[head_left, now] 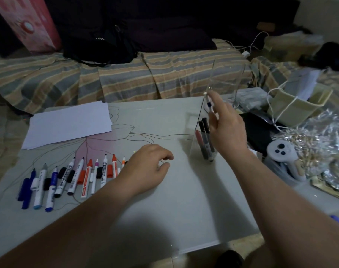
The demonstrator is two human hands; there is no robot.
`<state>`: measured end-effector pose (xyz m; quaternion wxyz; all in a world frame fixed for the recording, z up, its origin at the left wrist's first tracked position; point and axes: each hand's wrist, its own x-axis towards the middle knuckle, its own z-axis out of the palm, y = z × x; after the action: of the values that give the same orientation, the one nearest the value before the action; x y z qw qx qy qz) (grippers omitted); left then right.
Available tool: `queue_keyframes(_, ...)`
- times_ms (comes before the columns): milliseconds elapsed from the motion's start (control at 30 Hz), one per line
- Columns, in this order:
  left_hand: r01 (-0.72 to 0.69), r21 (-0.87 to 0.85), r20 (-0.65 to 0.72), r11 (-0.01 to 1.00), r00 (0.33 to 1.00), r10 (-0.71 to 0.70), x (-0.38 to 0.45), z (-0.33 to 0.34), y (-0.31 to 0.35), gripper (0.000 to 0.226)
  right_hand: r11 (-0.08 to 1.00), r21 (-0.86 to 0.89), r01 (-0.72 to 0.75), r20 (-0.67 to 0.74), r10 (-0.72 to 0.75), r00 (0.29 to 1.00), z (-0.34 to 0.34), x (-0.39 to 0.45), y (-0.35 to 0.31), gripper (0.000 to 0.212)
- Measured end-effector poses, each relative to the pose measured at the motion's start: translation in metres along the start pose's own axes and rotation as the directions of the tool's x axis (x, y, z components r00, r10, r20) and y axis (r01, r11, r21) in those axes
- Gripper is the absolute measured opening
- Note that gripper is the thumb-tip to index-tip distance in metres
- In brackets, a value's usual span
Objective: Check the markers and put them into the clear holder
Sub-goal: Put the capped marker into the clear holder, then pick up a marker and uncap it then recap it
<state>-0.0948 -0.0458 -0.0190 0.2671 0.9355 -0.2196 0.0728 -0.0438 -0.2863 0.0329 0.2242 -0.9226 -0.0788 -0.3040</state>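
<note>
Left hand (148, 167) loosely curled, empty, on worktop (184, 200), right hand (225, 130) fingers pinching marker (209, 102) over holder (213, 113), markers row (71, 176) left.

Dim room, striped-covered bed (126, 78) (rumpled) behind white table (184, 200).

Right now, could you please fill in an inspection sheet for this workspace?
Surface: pale glossy table with a printed flower outline.
Job's things: uncapped markers in a row at left; clear plastic holder with about three markers inside.
Clutter: white paper sheets; white game controller; silver foil wrapping.
Grippers: left hand resting loosely curled; right hand pinching a white marker above the holder.
Cables: white cable on the bed.
Surroundings: striped bedcover.
</note>
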Motion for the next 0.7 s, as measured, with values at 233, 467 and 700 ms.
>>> queue_keyframes(233, -0.004, 0.008, 0.019, 1.0, 1.0, 0.004, 0.0, 0.001, 0.001, 0.021, 0.999, -0.049, 0.013, 0.218, -0.002, 0.976, 0.001, -0.007, -0.002, 0.054)
queue_keyframes(467, -0.001, 0.017, 0.027, 1.0, 1.0, 0.001, 0.0, 0.0, -0.002, 0.02, 0.982, -0.186, 0.04, 0.337, 0.025, 0.941, 0.002, -0.006, 0.002, 0.043)
queue_keyframes(700, 0.113, 0.103, 0.079, 0.988, 0.989, -0.122, 0.005, -0.011, -0.025, 0.02, 0.991, -0.123, 0.058, 0.084, -0.048, 0.995, 0.017, -0.009, -0.01, 0.025)
